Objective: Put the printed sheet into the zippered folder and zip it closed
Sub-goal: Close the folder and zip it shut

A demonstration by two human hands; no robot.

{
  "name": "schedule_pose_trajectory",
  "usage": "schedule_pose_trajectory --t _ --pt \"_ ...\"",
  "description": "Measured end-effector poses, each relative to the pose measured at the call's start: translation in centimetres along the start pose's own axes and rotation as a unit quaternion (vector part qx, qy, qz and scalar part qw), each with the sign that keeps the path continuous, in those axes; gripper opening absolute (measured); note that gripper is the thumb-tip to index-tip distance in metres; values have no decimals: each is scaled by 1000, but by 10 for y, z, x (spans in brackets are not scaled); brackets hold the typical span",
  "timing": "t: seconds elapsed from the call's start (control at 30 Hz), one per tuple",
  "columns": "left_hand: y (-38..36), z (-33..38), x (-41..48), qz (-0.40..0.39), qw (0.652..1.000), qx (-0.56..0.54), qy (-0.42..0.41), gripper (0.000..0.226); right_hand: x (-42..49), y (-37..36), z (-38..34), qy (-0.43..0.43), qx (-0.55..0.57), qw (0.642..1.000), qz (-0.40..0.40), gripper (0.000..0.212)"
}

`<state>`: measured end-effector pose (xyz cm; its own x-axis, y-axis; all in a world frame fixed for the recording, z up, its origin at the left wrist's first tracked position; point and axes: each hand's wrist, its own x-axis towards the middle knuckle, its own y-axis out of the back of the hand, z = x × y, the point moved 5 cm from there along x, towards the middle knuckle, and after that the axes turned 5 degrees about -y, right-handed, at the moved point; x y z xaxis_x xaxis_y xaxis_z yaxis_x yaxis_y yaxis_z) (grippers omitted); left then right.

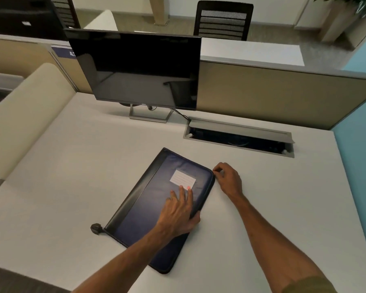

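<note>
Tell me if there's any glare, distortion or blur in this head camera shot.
Head view: soft, even lighting, faint shadows by the folder; the dark monitor mirrors the desk without harsh glare; the wide-angle lens skews the partition; the label lines look soft.

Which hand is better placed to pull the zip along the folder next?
Right. The right hand pinches at the zippered folder at its far right corner; the left hand presses flat on the cover, steadying it.
</note>
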<state>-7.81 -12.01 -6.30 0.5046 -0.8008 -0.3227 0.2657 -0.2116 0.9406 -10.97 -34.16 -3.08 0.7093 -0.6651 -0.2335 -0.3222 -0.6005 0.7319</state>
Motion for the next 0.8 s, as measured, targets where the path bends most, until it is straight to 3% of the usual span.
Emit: schedule_pose_trajectory --t 0.13,0.23,0.33,0.47,0.8 --pt "45 -44 27 135 987 -53 74 60 12 5 1 54 -38 997 -44 11" --pt "60 -101 50 171 953 -172 181 74 18 8 4 71 -36 995 -60 10" --pt "55 -136 68 146 914 -291 241 81 22 6 5 78 -31 995 -62 10" --pt "38 -140 74 163 914 -291 230 68 32 -3 4 87 -26 994 -68 13" --pt "16 -148 73 202 911 -267 240 72 65 -15 -12 125 -31 988 -83 14"
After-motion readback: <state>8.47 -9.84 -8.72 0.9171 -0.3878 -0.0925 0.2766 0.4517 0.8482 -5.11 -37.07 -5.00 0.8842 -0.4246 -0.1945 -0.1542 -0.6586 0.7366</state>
